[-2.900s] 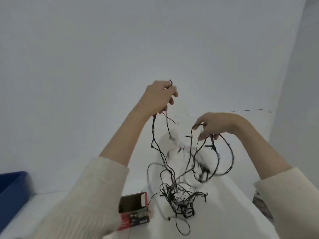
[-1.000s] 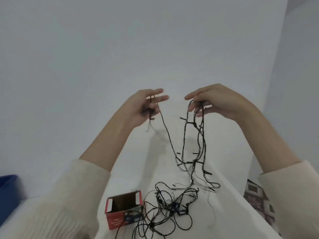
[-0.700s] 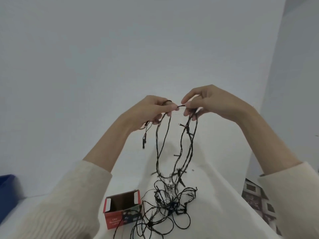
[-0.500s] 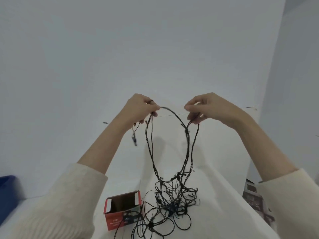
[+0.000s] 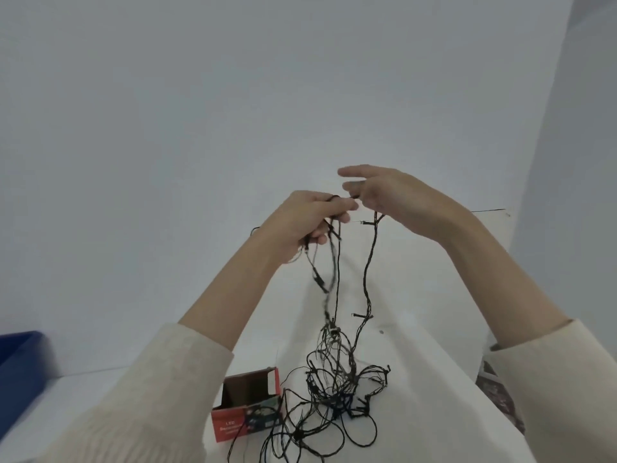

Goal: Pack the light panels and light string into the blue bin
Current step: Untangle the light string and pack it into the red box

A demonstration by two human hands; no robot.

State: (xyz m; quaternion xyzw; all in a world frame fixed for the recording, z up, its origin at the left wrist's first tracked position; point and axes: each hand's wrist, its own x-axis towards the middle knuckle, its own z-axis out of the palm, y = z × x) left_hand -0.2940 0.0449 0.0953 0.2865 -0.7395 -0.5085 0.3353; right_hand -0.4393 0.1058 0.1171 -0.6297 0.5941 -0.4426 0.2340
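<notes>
Strands of light string (image 5: pixel 337 396) hang from both raised hands to a tangle on the table (image 5: pixel 417 379); left hand (image 5: pixel 307 218) curls fingers round several; right hand (image 5: pixel 397 198) shows half-straight fingers, grip unclear; blue bin (image 5: pixel 16 369) sits far left.

On my feed I see two arms in a cream knitted jumper. The left sleeve (image 5: pixel 150 396) looks soft and slightly fuzzy, with a fine ribbed texture showing near the bottom edge of the view, and its cuff ends partway up the forearm. The right sleeve (image 5: pixel 564 372) matches it in colour and knit, with a loose, wide cuff. Beyond both cuffs the forearms, the left hand (image 5: pixel 307 218) and the right hand (image 5: pixel 394 195) are bare.
</notes>
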